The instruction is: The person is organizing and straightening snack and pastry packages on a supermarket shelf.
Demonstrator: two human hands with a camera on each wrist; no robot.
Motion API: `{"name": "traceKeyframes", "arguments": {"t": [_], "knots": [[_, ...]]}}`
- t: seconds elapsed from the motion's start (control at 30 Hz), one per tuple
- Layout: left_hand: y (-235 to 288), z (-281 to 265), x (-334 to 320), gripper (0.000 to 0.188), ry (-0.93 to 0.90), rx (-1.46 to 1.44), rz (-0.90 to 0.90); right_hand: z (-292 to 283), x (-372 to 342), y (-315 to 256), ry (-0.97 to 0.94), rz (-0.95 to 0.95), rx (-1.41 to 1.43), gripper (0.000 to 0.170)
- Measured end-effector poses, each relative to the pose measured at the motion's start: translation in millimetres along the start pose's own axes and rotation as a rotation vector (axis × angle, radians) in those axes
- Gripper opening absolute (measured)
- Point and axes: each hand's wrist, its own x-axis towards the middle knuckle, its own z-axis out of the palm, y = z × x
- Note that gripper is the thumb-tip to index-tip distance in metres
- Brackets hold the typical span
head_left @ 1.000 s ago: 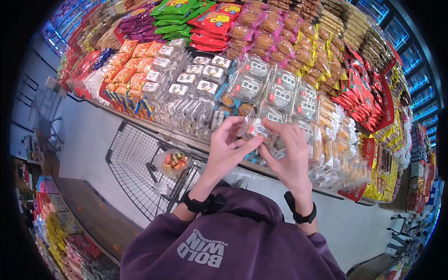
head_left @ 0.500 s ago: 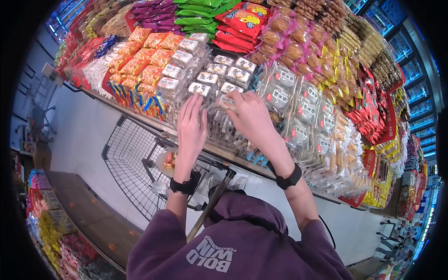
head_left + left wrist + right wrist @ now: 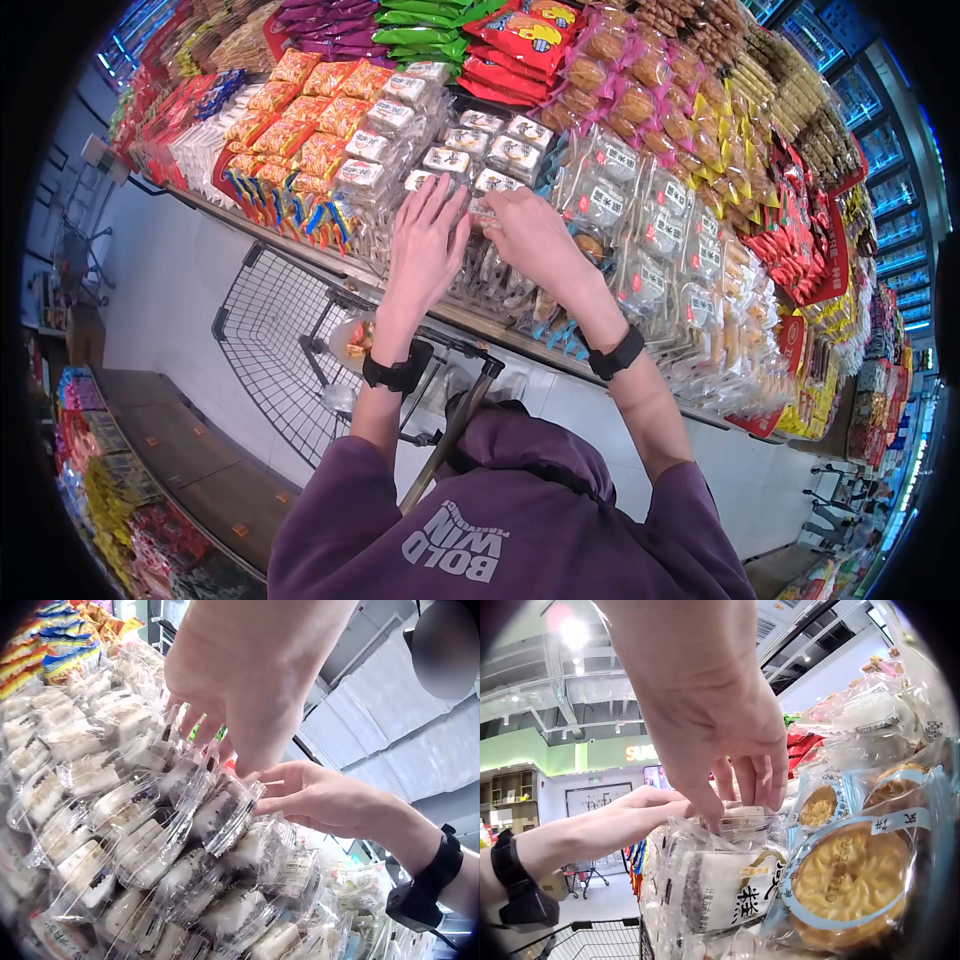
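Note:
In the head view my left hand [image 3: 425, 245] lies over the front of a stack of clear-wrapped white cakes [image 3: 447, 160], its fingers nearly straight and touching the packs. Close on its right, my right hand [image 3: 540, 240] reaches down with bent fingers at the near packs of the same stack. The right wrist view shows the thumb and fingers pinching the top of a wrapped cake [image 3: 731, 892] with dark print. Seen from the left wrist, the packs [image 3: 139, 847] stand in tight rows below both hands. Wrapped round pastries [image 3: 851, 881] sit beside the right hand.
Orange snack packs [image 3: 300, 130] are stacked on the left, and clear packs with white labels [image 3: 640, 230] on the right. A wire shopping cart [image 3: 270, 330] with a bag of items [image 3: 355, 340] stands below the display's front edge [image 3: 350, 265].
One second ago both hands held a small clear pack with a white label farther right. They have since moved left to the wrapped white cakes. In the last half second they have barely shifted.

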Motion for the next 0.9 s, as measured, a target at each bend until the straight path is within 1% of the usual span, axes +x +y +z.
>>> {"name": "traceKeyframes", "arguments": {"t": [0.07, 0.17, 0.27, 0.3, 0.33, 0.4, 0.47, 0.5, 0.53, 0.6, 0.67, 0.7, 0.8, 0.83, 0.9], "knots": [[0, -1, 0, 0.040, 0.000, -0.001, 0.014, 2, 1, 1, 0.033, -0.017, -0.028, 0.021], [1, -5, 0, 0.041, 0.016, -0.055, -0.001, -6, -2, -9, 0.050, 0.054, -0.049, 0.023], [16, -20, -1, 0.042, 0.122, -0.222, -0.099, -27, -8, -25, 0.183, 0.091, 0.037, 0.027], [22, -26, -2, 0.041, 0.207, -0.220, -0.074, -36, -11, -33, 0.234, 0.091, 0.105, 0.029], [30, -30, -7, 0.039, 0.208, -0.454, -0.201, -43, -17, -40, 0.284, 0.099, 0.166, 0.031], [50, -32, -25, 0.036, 0.171, -0.929, -0.457, -47, -31, -46, 0.345, 0.022, 0.232, 0.034], [72, -32, -43, 0.032, 0.124, -1.099, -0.510, -52, -50, -56, 0.318, -0.023, 0.225, 0.037], [80, -33, -48, 0.030, 0.109, -1.172, -0.537, -52, -62, -59, 0.317, -0.007, 0.213, 0.039], [90, -34, -49, 0.026, 0.097, -1.232, -0.615, -49, -74, -63, 0.317, 0.001, 0.213, 0.040], [97, -39, -61, 0.025, -0.064, -1.266, -0.695, -41, -94, -69, 0.307, 0.035, 0.220, 0.042], [96, -23, -72, 0.023, -0.065, -1.335, -0.589, -37, -114, -66, 0.287, 0.089, 0.215, 0.043], [99, -22, -74, 0.022, -0.137, -1.341, -0.622, -36, -123, -66, 0.282, 0.116, 0.215, 0.043], [102, -21, -79, 0.023, -0.316, -1.034, -0.487, -38, -146, -61, 0.264, 0.169, 0.214, 0.046], [110, -11, -81, 0.026, -0.189, -1.133, -0.441, -39, -153, -59, 0.262, 0.169, 0.217, 0.047], [115, -14, -81, 0.028, -0.305, -1.010, -0.388, -38, -167, -54, 0.265, 0.175, 0.225, 0.049]]}}
